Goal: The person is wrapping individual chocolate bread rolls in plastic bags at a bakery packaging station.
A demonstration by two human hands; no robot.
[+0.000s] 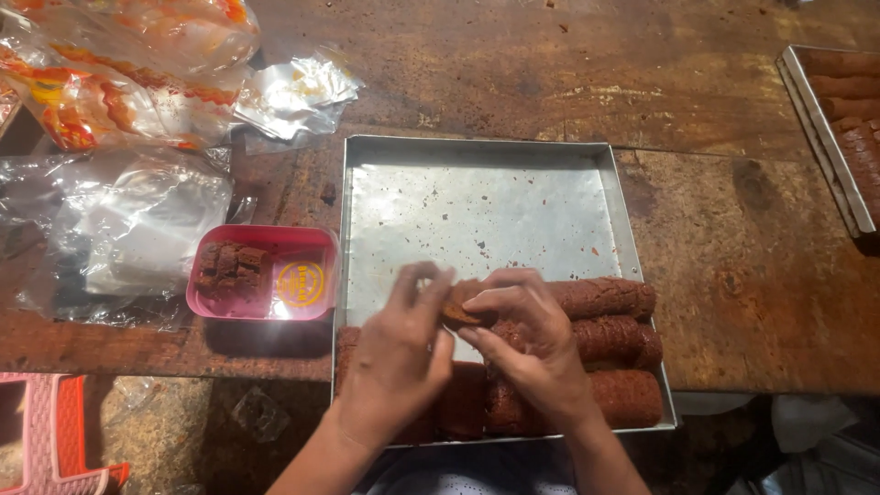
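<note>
— What were the hands doing?

— Both met at the lower middle of the frame, over the metal tray (477, 197); the left hand (399, 357) and the right hand (532, 353) were pinched together on one small brown piece (456, 314), fingers closed round its ends.

— And where did that piece sit?

— Just above the brown rolls (610, 344), which lay in rows along the tray's lower edge; the tray's upper part was bare metal with crumbs.

— Anything beside it?

— A pink tub (266, 273) touched the tray's left side, holding brown chunks; clear plastic bags (128, 229) lay at the left on the worn bench (752, 275); a second tray (825, 128) of rolls stood at the upper right.
</note>
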